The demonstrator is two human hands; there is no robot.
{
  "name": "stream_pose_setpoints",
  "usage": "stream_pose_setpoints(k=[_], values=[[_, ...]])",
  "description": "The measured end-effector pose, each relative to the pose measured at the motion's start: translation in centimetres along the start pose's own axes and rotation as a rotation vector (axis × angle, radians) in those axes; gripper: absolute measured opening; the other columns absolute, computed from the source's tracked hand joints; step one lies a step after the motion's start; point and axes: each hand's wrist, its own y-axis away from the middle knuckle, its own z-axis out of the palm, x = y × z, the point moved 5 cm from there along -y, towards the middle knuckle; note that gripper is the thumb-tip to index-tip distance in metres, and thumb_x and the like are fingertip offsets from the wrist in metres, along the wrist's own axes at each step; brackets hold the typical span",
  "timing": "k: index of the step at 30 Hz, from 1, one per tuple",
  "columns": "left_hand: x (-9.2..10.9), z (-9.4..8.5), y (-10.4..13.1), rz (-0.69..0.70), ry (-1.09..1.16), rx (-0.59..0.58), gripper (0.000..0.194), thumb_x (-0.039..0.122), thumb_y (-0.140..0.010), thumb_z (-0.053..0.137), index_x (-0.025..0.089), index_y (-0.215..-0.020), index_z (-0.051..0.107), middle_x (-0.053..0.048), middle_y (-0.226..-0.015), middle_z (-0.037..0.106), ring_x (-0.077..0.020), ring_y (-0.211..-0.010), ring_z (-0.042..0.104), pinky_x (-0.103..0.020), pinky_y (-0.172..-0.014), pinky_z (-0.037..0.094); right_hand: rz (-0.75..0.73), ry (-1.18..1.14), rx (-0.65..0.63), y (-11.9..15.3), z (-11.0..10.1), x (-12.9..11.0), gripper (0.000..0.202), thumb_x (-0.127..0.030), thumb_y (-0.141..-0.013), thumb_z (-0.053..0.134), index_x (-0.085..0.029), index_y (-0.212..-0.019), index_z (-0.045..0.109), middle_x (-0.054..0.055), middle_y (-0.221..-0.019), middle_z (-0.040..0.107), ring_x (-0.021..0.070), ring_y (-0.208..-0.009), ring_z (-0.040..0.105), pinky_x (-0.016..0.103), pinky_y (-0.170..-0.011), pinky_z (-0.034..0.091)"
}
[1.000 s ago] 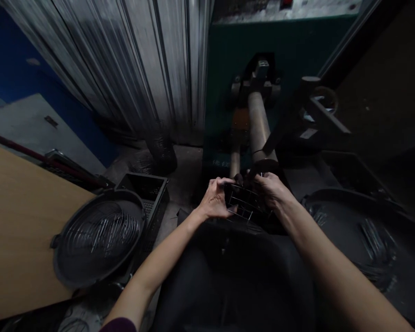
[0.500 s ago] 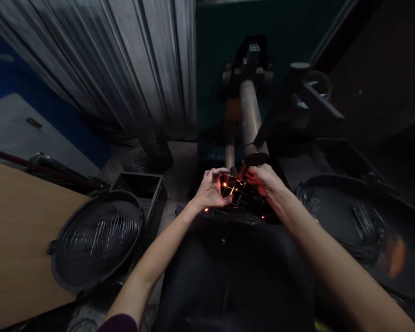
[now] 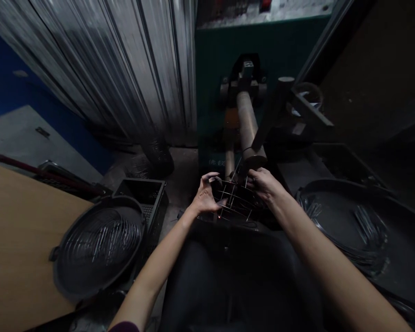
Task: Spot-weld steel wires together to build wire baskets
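A thin wire rack (image 3: pixel 235 199) with curved and crossing wires lies between my two hands, just below the machine's round electrode arm (image 3: pixel 249 120). My left hand (image 3: pixel 205 196) holds the rack's left side, thumb low on the wires and fingers curved above, with a gap between them. My right hand (image 3: pixel 264 184) is closed at the right side in a pinch on the wires, close under the arm's end. The right fingertips are partly hidden. A small glowing spark shows below my left thumb. The thinner lower arm (image 3: pixel 230 159) ends behind the rack.
On the left, a round black tray (image 3: pixel 64 272) holds curved wire pieces, beside a black crate (image 3: pixel 161 193). Another dark tray (image 3: pixel 401 240) on the right holds bundles of short wires. The green machine body (image 3: pixel 210 60) and corrugated metal wall (image 3: pixel 152 69) stand ahead.
The bright sparks and orange glow between my hands have died down to one small spot. The camera view has tilted up slightly. Both hands stay at the rack.
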Motion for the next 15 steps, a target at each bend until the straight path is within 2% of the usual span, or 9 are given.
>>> stream_pose_setpoints(k=[4, 8, 13, 15], values=[[-0.3, -0.4, -0.2, -0.069, 0.047, -0.010, 0.076, 0.026, -0.061, 0.069, 0.020, -0.116, 0.017, -0.005, -0.099, 0.048, -0.0193, -0.090, 0.058, -0.040, -0.084, 0.048, -0.006, 0.014, -0.011, -0.2, 0.6, 0.1, 0.034, -0.028, -0.056, 0.074, -0.022, -0.070, 0.044, -0.008, -0.045, 0.035, 0.0056, -0.038, 0.031, 0.019, -0.035, 0.025], [-0.8, -0.6, -0.3, -0.092, 0.015, -0.021, 0.076, 0.029, -0.061, 0.068, 0.019, -0.116, 0.016, -0.005, -0.099, 0.048, -0.0203, -0.093, 0.058, -0.041, -0.088, 0.047, -0.006, 0.000, 0.016, -0.7, 0.9, 0.3, 0.030, -0.023, -0.054, 0.070, -0.022, -0.065, 0.043, -0.007, -0.046, 0.039, 0.0061, -0.039, 0.032, 0.019, -0.035, 0.024], [-0.5, -1.1, -0.7, -0.073, -0.038, 0.001, 0.072, 0.026, -0.059, 0.071, 0.020, -0.112, 0.022, -0.008, -0.104, 0.046, -0.0219, -0.095, 0.057, -0.044, -0.087, 0.047, 0.052, 0.029, 0.034, -1.3, 1.3, 0.4, 0.028, -0.028, -0.060, 0.067, -0.023, -0.064, 0.040, -0.006, -0.045, 0.039, 0.0077, -0.038, 0.034, 0.020, -0.035, 0.025], [-0.4, -1.2, -0.7, -0.087, -0.022, -0.009, 0.070, 0.026, -0.059, 0.072, 0.020, -0.110, 0.024, -0.007, -0.102, 0.046, -0.0208, -0.091, 0.057, -0.043, -0.083, 0.049, 0.023, 0.073, 0.032, -1.3, 1.3, 0.2, 0.026, -0.031, -0.063, 0.067, -0.023, -0.066, 0.042, -0.006, -0.045, 0.040, 0.0083, -0.038, 0.036, 0.021, -0.035, 0.026]])
